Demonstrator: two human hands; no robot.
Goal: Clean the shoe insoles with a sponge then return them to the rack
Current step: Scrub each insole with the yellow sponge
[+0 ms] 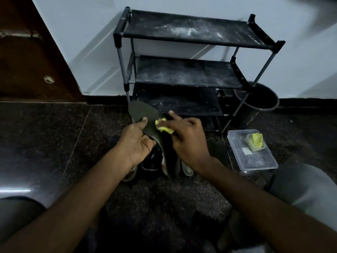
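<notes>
A dark shoe insole (140, 114) is held up in front of the rack by my left hand (135, 143), thumb on top and fingers beneath it. My right hand (186, 137) presses a yellow sponge (164, 126) against the middle of the insole, with the index finger pointing out. The black three-shelf shoe rack (189, 33) stands against the wall just behind, its shelves dusty and bare. Another dark insole (217, 148) lies on the floor to the right of my right hand.
Shoes (151, 161) sit on the dark floor under my hands. A clear plastic container (255, 161) with a second yellow sponge (256, 141) lies to the right. A black bucket (259, 99) stands beside the rack. A brown door (32, 52) is at the left.
</notes>
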